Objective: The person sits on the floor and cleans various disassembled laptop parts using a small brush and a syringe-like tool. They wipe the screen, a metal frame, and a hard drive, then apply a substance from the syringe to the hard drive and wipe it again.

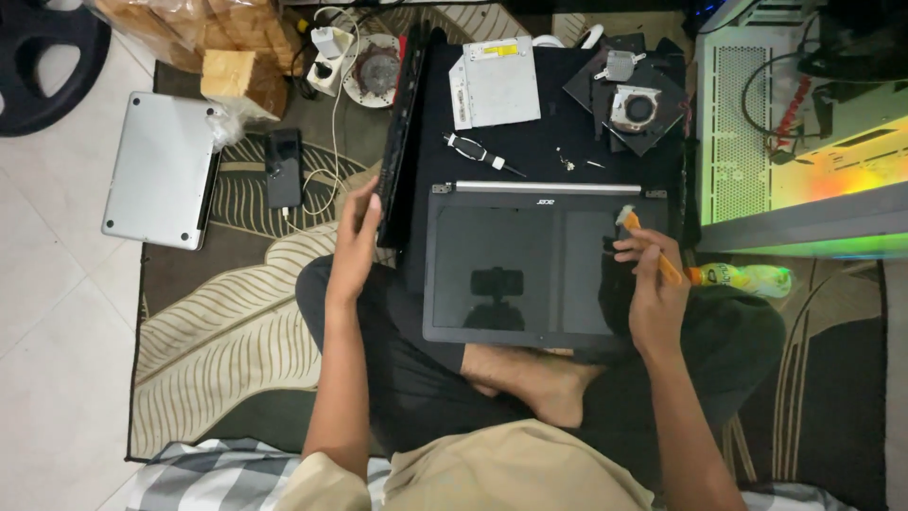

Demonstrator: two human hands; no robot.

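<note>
A black laptop screen panel [511,265] lies flat across my crossed legs, its dark glass facing up. My right hand [651,284] rests on its right edge and grips a small orange-handled brush [653,248], bristle end toward the panel's top right corner. My left hand [356,244] holds the near end of a thin black laptop base part [399,142] that stands on edge left of the panel.
On the black mat [549,142] lie a silver optical drive [494,87], a screwdriver [478,151], small screws and a cooling fan [636,106]. A silver closed laptop [161,170], a phone [283,167], a power strip [331,59], a lit computer case [804,123] and a bottle [742,277] surround me.
</note>
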